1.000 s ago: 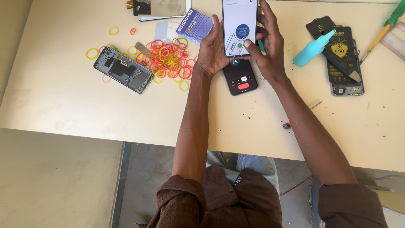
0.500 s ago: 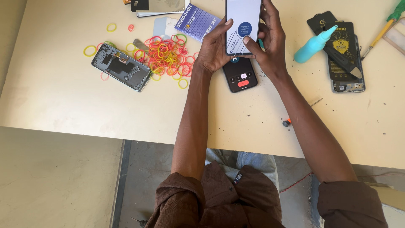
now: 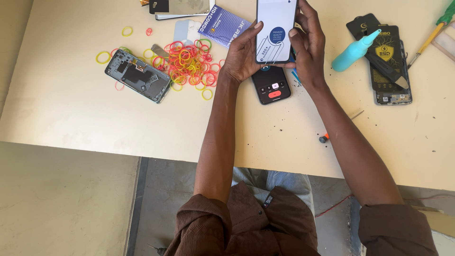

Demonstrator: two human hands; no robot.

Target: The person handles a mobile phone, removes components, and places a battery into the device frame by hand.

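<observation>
Both hands hold up a white flat phone-sized panel with a dark round sticker on it, above the table. My left hand grips its left edge. My right hand grips its right edge, thumb on the face. Under the panel a black phone lies on the table with its screen lit, showing a red button.
A pile of coloured rubber bands lies left of my hands, beside an opened phone body. A blue booklet sits behind. To the right are a teal squeeze bottle, a black packet on another phone, and a screwdriver.
The view has shifted slightly, so everything sits a little lower in frame. My hands keep hold of the white panel in about the same place over the black phone.
</observation>
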